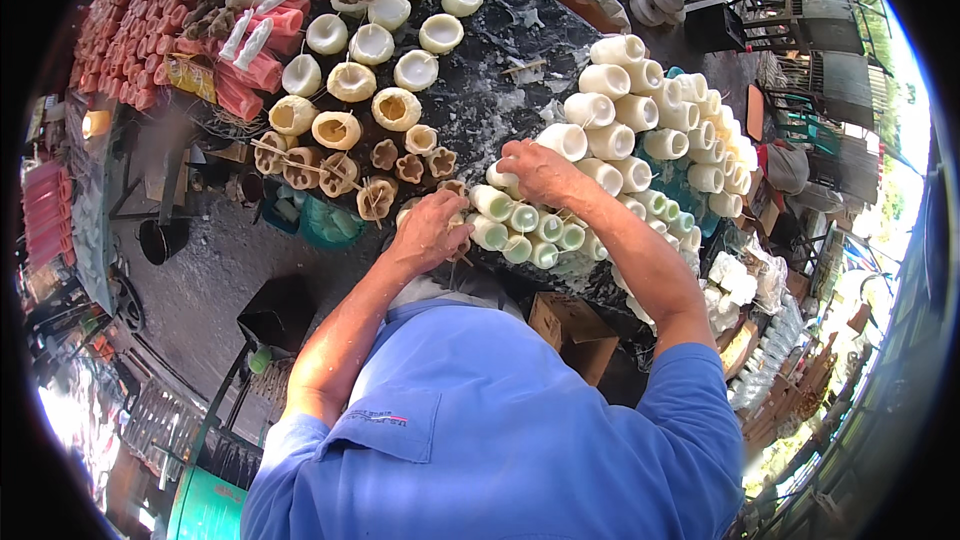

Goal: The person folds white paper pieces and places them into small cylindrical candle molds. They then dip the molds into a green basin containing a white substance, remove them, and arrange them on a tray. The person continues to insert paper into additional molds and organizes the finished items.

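My right hand (543, 172) reaches to the front of a cluster of candles, its fingers bent round a pale cylindrical candle (498, 177). Just below it lie several greenish-white candles (519, 218) on their sides, ends toward me. At the table's near edge my left hand (430, 231) is closed with bent fingers; whatever it holds is hidden. Beside those fingers sits a small brown flower-shaped wax cup (454, 187). Similar brown wax cups (376, 197) stand farther left, some with thin sticks across them.
Round hollow cream wax shells (371, 44) cover the table's far left. White candles (611, 142) are stacked to the right. Pink candles (130, 40) pile up at far left. A dark wax-spattered tabletop (485, 90) shows between. Below are a teal basin (332, 224) and a cardboard box (575, 330).
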Demonstrator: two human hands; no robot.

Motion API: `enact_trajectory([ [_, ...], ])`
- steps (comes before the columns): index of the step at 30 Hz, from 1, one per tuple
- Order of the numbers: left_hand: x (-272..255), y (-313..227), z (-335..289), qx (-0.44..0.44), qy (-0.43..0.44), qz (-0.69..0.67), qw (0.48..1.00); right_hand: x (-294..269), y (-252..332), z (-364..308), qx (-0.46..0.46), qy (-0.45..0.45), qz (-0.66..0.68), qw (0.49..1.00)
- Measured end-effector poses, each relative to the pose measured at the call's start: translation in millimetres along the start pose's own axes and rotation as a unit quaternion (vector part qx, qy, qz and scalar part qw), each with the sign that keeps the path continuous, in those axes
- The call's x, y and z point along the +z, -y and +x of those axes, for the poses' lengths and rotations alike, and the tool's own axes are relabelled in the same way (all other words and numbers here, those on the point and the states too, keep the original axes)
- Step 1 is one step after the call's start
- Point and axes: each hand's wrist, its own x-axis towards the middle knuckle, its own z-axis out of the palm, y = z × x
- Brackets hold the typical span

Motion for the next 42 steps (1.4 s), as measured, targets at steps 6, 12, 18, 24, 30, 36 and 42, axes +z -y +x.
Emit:
enact_trajectory([
  [6, -1.2, -0.3, 3.7, 0.001, 0.004, -0.002, 1.0, -15.4, 5.1, 1.6, 0.006, -0.032, 0.005, 0.999],
  [12, 0.4, -4.2, 7.4, -0.009, 0.006, 0.011, 1.0, -29.3, 1.9, 6.8, 0.026, -0.062, 0.033, 0.997],
  [18, 1.9, -2.8, 21.0, -0.001, -0.018, 0.004, 1.0, -19.8, -3.8, 2.1, 0.038, -0.094, 0.057, 0.993],
  [24, 8.6, 3.4, 54.3, -0.027, -0.043, -0.02, 0.998, -6.5, -11.6, -5.0, 0.083, -0.1, 0.14, 0.982],
  [30, 19.7, 3.4, 81.0, -0.02, -0.046, -0.029, 0.998, 1.7, -11.0, -6.7, 0.067, -0.143, 0.162, 0.974],
  [36, 32.5, -2.8, 95.0, -0.007, -0.052, -0.059, 0.997, -0.5, -8.1, -19.8, 0.125, -0.143, 0.26, 0.947],
  [42, 41.2, -2.2, 101.6, 0.019, -0.063, -0.076, 0.995, 8.1, -2.0, -29.4, 0.142, -0.229, 0.28, 0.921],
])
